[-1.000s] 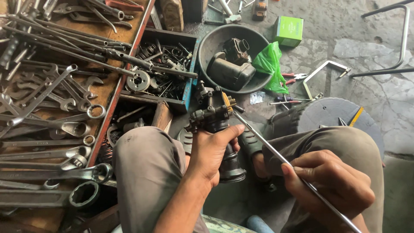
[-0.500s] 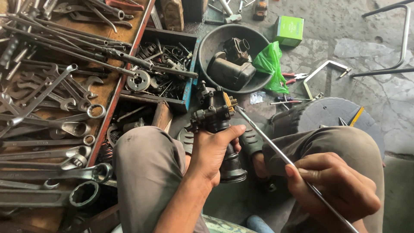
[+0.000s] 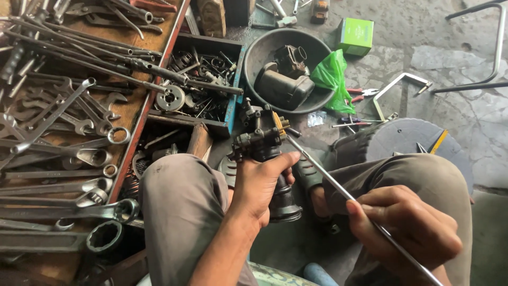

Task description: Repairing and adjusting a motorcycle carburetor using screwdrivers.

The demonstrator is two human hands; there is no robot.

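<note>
Between my knees, my left hand [image 3: 262,185] wraps its fingers [image 3: 283,160] tightly around a dark, greasy carburetor [image 3: 263,145], holding it upright above the floor [image 3: 465,122]. My right hand [image 3: 407,228] has its fingers closed on a thin metal rod [image 3: 328,179], which slants up and to the left until its tip meets the brass fitting at the carburetor's top. Beyond the carburetor lie a round black basin [image 3: 264,53] of parts, a green bag [image 3: 330,74], and, to my left, a tray [image 3: 138,114] of wrenches [image 3: 79,153].
</note>
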